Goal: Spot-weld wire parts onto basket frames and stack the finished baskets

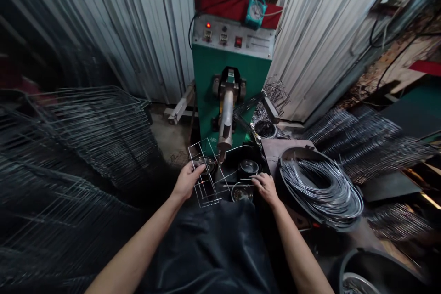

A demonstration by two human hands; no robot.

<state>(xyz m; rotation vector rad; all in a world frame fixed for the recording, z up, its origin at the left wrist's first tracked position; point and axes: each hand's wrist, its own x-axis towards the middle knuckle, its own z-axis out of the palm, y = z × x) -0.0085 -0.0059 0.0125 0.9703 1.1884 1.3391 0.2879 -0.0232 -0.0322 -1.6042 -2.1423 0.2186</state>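
wire frame (202, 184) in l hand (189, 179); r hand (264, 185) nr sm. bowl (248, 168).

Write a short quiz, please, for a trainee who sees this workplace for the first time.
1. What does the left hand hold?
A) a round dial
B) a flat wire frame
C) a thick hose

2. True or false: the big bundle of loose wires lies in a round tub on the person's left side.

3. Fill in: on the control panel of the green machine, the small round lamp glows ____.

Key: 1 B; 2 false, it is on the right side; 3 red.
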